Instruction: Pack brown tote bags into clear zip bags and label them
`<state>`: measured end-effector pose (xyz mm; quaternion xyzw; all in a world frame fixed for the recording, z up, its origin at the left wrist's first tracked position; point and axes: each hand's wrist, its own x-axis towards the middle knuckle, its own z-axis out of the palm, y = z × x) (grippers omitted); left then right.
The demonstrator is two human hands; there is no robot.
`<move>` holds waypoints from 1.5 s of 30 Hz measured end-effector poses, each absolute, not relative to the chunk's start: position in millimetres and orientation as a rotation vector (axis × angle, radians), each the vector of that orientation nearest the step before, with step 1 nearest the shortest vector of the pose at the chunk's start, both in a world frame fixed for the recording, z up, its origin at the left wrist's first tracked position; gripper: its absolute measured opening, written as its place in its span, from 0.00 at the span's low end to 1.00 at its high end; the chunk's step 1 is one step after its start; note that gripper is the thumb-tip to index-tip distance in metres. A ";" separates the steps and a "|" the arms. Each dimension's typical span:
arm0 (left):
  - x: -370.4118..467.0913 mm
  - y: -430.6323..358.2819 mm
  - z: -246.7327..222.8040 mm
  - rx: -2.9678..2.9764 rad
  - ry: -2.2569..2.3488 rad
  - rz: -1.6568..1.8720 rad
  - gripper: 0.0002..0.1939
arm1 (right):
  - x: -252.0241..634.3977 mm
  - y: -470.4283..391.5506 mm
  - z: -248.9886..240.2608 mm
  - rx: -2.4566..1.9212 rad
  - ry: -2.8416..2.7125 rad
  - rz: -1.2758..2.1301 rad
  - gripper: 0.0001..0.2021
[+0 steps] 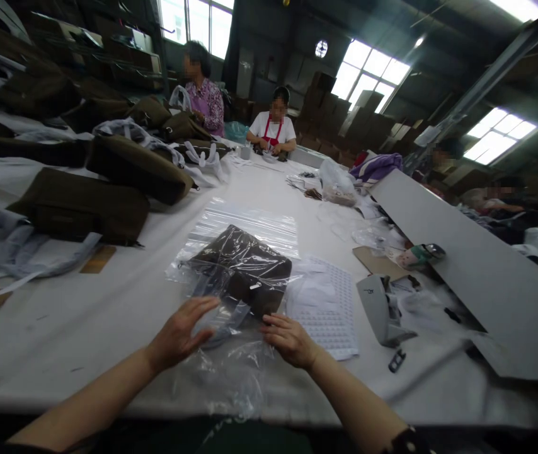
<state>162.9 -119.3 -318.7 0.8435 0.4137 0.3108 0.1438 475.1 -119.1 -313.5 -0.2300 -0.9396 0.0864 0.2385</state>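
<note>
A dark olive bag (262, 287) lies inside a clear plastic bag (235, 359) on the white-covered table, with pale straps near its lower left. My left hand (181, 334) is at the left side of the plastic, thumb and fingers apart, holding nothing. At the lower right corner of the olive bag, my right hand (290, 339) touches the plastic with its fingers close together; whether it pinches the film cannot be made out. More flat clear plastic bags (273, 230) lie beneath and beyond the olive bag.
Olive bags (84, 205) are piled at the left. Printed sheets (339, 315) lie right of the plastic. Farther right are a grey dispenser (377, 309), a bottle (421, 254) and a slanted white board (467, 271). Two people sit or stand at the far end.
</note>
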 end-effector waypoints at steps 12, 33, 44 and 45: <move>145.9 -194.4 -375.2 2.511 1.055 0.794 0.15 | 487.1 -169.0 -347.9 -0.736 -2.627 0.045 0.11; 132.1 -188.3 -360.4 2.468 1.041 0.875 0.12 | 465.6 -189.2 -338.6 -0.795 -2.288 -0.151 0.11; 136.1 -185.6 -359.4 1.796 1.459 0.896 0.12 | 430.3 -149.1 -342.9 -1.501 -1.773 0.118 0.13; 138.3 -184.9 -359.3 1.742 1.507 0.960 0.12 | 427.0 -145.7 -340.6 -1.433 -1.759 0.065 0.13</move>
